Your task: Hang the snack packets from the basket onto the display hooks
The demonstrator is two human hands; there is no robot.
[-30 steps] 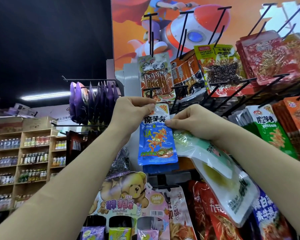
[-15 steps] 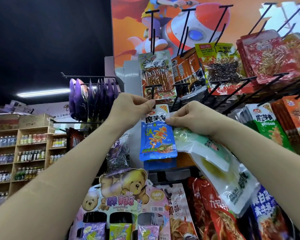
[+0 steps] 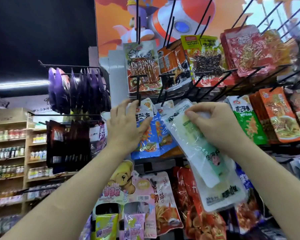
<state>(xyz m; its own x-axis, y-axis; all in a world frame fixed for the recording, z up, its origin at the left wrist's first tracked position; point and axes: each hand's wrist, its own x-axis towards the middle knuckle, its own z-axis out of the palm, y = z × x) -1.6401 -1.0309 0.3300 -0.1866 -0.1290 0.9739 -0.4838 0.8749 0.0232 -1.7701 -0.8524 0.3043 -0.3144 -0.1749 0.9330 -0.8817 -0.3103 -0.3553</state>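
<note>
A blue snack packet (image 3: 148, 135) hangs at a black display hook (image 3: 138, 90) in the middle of the rack, its white top edge at the hook's tip. My left hand (image 3: 126, 125) holds this packet, thumb across its front and fingers up by the hook. My right hand (image 3: 213, 122) grips a stack of white-and-green packets (image 3: 208, 163) by their upper end; they slant down to the right. The basket is not in view.
Filled hooks surround the spot: a clear packet of red sticks (image 3: 143, 66) above, green packets (image 3: 246, 122) and orange ones (image 3: 280, 116) at right, purple packets (image 3: 76, 90) at left, a bear-printed card (image 3: 123, 187) below. Shelves of bottles (image 3: 9, 153) stand far left.
My right hand let go of the blue packet's top and moved right with the white packets. The left hand slid up to the hook, and the blue packet now hangs there.
</note>
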